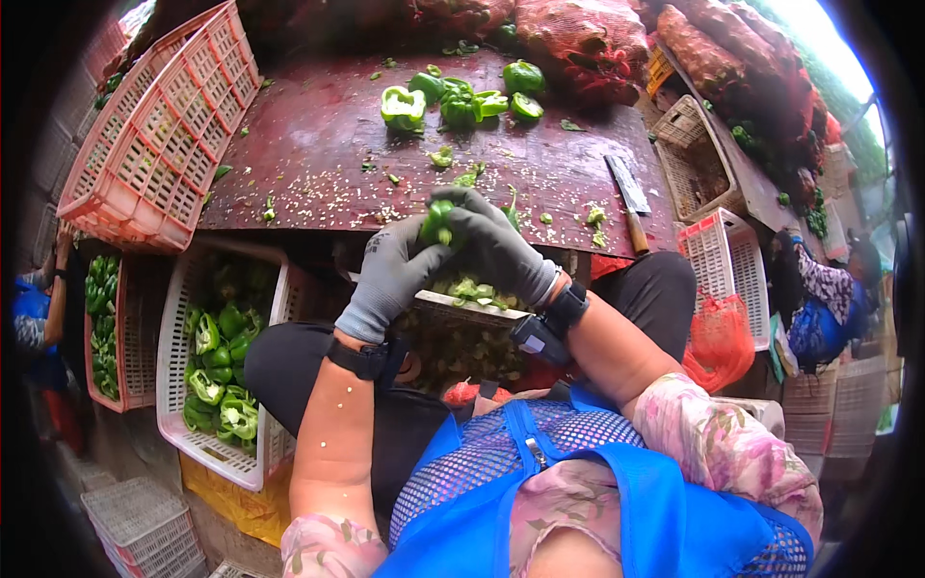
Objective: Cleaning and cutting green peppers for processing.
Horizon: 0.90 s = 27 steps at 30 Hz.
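A green bell pepper (436, 222) is held between my two grey-gloved hands, over the near edge of the table. My left hand (388, 275) grips it from the left and below, its thumb on the pepper's side. From above and the right, my right hand (496, 243) has its fingers closed on the same pepper, partly hidden behind it. Beyond them on the dark red table (318, 144) lie several whole and cut peppers, among them a halved pepper (403, 108). A knife (628, 193) with a wooden handle rests at the table's right edge.
A white crate (171, 385) of cut peppers stands left of my knees. Below my hands is a container (482, 301) with pepper scraps. A pink-white crate (159, 135) tilts at the table's left. Red mesh sacks (583, 48) lie behind. People work at both sides.
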### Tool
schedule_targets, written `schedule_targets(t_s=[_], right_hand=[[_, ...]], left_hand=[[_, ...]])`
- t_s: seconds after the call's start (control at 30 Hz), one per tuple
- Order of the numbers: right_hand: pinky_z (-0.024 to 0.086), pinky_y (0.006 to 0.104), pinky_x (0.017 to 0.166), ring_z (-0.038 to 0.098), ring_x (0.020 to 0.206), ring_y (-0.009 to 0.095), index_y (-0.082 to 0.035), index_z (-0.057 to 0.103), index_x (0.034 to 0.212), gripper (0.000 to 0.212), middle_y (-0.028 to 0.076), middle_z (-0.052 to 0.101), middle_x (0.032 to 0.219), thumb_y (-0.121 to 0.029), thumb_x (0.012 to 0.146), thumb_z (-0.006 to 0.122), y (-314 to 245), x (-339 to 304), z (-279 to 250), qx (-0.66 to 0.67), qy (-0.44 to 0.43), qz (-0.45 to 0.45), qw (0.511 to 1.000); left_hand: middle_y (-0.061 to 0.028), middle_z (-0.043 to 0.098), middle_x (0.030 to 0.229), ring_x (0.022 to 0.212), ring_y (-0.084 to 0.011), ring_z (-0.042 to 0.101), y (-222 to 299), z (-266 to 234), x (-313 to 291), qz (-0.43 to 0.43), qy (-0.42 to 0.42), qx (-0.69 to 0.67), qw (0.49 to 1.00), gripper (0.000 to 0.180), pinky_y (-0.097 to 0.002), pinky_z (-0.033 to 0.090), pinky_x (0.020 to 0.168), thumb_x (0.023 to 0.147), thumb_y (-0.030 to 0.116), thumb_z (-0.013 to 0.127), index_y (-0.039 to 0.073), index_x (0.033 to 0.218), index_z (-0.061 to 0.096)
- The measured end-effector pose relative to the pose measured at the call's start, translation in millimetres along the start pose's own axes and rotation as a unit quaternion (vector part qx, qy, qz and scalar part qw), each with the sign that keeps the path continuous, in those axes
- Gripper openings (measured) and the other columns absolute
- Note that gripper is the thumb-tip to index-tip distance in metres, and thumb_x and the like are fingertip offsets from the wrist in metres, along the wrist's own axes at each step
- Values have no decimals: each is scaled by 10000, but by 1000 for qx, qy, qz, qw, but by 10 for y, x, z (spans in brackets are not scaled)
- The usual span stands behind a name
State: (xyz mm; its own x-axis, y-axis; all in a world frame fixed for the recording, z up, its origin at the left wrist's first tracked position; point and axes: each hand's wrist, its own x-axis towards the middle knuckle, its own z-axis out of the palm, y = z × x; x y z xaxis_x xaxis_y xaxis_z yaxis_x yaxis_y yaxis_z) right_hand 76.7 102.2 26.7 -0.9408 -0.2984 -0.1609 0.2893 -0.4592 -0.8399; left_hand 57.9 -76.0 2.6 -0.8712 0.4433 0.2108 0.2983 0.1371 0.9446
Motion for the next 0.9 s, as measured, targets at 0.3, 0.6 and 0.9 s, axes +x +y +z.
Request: schedule_targets(t_s=[0.3,0.6,0.9], right_hand=[[501,236,745,582,843,80,-13,598,1052,259,7,628,908,-114,840,706,189,-17,-118,-168,65,-108,978],[468,265,666,560,750,103,-35,607,981,240,14,606,816,-254,910,674,347,153,-228,-116,232,-132,957],[482,307,694,568,766,149,-13,578,1017,180,75,598,839,-143,893,581,585,259,-76,-292,268,-253,883]], left_hand=[[-137,618,815,797,-323,606,3,318,-41,19,29,-27,999,187,-424,465,731,747,59,665,40,917,589],[-145,646,867,822,-249,637,29,500,-18,99,101,177,974,295,-345,500,718,851,40,636,9,1138,576],[-34,642,895,769,-70,561,-228,631,-44,-37,182,-58,981,222,-259,494,668,984,142,575,-15,1142,578]])
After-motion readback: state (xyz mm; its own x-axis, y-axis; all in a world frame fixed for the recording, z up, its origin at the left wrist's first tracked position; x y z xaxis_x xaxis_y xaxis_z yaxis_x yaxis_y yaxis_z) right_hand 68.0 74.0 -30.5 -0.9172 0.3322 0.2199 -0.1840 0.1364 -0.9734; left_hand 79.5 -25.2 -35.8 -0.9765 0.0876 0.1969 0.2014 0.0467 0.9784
